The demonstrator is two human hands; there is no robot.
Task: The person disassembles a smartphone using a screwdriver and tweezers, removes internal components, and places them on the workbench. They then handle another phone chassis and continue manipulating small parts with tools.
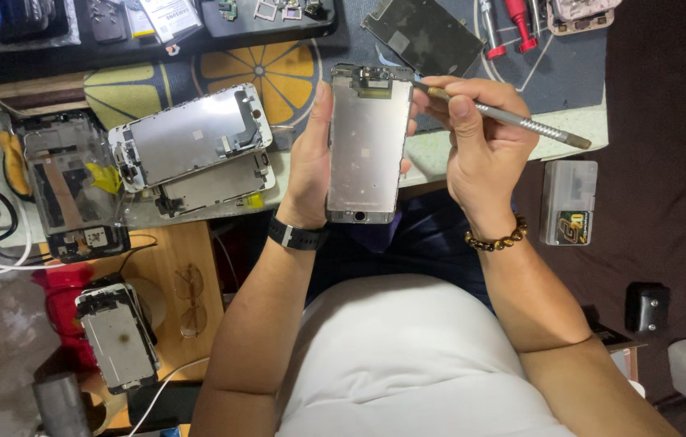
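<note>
My left hand (309, 158) grips a phone screen assembly (366, 146) upright by its left edge, with the metal back plate facing me. My right hand (480, 137) holds a thin metal screwdriver (513, 119) like a pen. Its tip rests at the top right corner of the assembly, near the small parts at the upper edge. A black band sits on my left wrist and a bead bracelet on my right.
Two more screen assemblies (193, 146) lie stacked to the left, beside a clear-cased phone frame (72, 182). Another assembly (116, 338) rests on a wooden board (181, 259). Red-handled tools (509, 24) and a dark plate (424, 32) lie behind. A small plastic box (568, 202) sits right.
</note>
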